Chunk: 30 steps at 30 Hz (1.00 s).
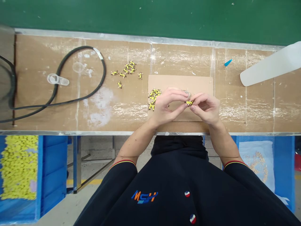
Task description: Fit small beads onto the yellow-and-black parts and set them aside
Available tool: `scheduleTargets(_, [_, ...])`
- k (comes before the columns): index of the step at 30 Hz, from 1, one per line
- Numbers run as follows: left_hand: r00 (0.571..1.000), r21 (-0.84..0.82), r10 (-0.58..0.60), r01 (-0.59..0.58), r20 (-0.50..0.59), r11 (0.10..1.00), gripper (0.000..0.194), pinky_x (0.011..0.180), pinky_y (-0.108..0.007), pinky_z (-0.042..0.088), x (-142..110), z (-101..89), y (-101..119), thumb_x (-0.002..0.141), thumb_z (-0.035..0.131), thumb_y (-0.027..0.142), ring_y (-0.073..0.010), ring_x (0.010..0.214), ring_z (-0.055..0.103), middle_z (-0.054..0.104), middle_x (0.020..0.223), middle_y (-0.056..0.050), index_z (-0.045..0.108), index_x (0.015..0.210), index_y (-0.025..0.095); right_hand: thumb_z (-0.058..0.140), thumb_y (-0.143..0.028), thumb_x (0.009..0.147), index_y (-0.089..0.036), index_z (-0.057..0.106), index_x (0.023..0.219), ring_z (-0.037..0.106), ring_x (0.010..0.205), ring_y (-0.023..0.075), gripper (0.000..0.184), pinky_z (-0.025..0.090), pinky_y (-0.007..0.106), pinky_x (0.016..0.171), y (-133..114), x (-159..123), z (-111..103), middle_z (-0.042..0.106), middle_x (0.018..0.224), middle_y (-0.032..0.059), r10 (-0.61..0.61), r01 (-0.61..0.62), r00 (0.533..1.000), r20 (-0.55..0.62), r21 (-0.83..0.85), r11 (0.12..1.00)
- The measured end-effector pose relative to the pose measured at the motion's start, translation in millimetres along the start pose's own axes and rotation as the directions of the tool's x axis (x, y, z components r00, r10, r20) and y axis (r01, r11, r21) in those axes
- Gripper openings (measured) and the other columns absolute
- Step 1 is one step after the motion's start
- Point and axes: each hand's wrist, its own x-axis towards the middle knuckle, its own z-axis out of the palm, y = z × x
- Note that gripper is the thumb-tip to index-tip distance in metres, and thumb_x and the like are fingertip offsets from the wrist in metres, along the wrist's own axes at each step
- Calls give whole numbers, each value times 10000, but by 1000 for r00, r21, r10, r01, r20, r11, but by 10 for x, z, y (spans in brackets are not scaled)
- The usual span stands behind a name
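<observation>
Between my two hands is a small yellow figurine (189,103) with dark ends, held above a flat cardboard sheet (178,81). My left hand (168,105) pinches its left side between thumb and fingertips. On the other side, the thumb and forefinger of my right hand (205,106) close on the same figurine. Just behind the fingertips lies a small clear round item (187,93), partly hidden. A pile of similar yellow figurines (154,94) sits on the sheet's left end, against my left hand. More loose figurines (127,69) are scattered farther left on the bench.
A black cable (103,72) loops over the bench's left side near a clear plastic scoop (58,79). At right are a blue cap (228,62) and a white cylinder (270,64). Below the bench edge stand a blue crate (53,175) with yellow pieces and another blue crate (284,169).
</observation>
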Motion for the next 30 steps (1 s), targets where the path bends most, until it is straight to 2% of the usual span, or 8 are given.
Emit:
scheduleTargets(5, [999,51,33,-33,-2,998,102,865,-389,636,-2,21,6,942,724,252,-170,930,780,822,972,-4,704,1035,291,805,-261,874,-275,698,864,752,824,179,109,646,357,738,20,-13,13,777,902,17,-83,83,996,-10,-16,996])
scheduleTargets(9, [1000,185,7,-9,9,983,64,845,-388,629,20,-73,-61,972,674,318,-174,894,775,812,935,-13,706,991,266,807,-328,879,-288,716,985,750,871,200,146,646,388,737,65,-23,-18,769,1066,48,-80,77,996,-32,-81,994])
scheduleTargets(14, [971,485,-134,216,-199,847,70,734,-332,577,8,-622,-503,937,666,282,-171,885,732,800,955,-28,708,975,242,764,-423,904,-290,691,1039,713,882,210,203,598,381,644,77,9,-125,713,1113,70,-131,91,978,-165,-229,969])
scheduleTargets(17, [893,579,-268,440,-361,687,58,762,-366,572,-114,-1050,-867,872,733,285,-180,809,690,790,903,-21,701,913,261,732,-445,927,-285,672,989,703,928,226,181,577,376,642,60,40,-175,686,1026,63,-180,106,958,-221,-309,945])
scheduleTargets(20, [870,636,-323,494,-374,593,153,882,-438,580,-222,-1314,-1063,859,752,346,-225,898,685,779,970,-52,699,973,260,728,-414,932,-274,665,962,689,935,223,157,562,378,678,54,63,-225,673,972,54,-246,144,939,-239,-376,915])
scheduleTargets(25, [877,554,-405,479,-260,681,234,971,-466,559,-109,-1220,-825,864,735,326,-256,1049,678,736,1106,-80,698,1082,250,677,-371,944,-253,662,924,629,787,195,121,525,386,686,86,90,-416,683,889,40,-171,12,965,-199,-619,785])
scheduleTargets(28, [893,468,-447,373,54,801,194,956,-436,555,5,-1017,-584,847,719,328,-241,1021,688,750,1048,-61,739,1016,234,684,-329,910,-243,710,928,635,847,231,92,539,427,775,125,92,-571,713,911,61,0,-44,998,-60,-738,673])
scheduleTargets(30, [847,456,-467,322,253,830,269,1015,-456,534,39,-905,-488,838,724,371,-258,1081,679,750,1105,-74,765,1056,219,726,-336,873,-241,747,977,640,970,274,142,539,476,895,150,81,-655,727,982,83,138,-7,985,106,-768,640])
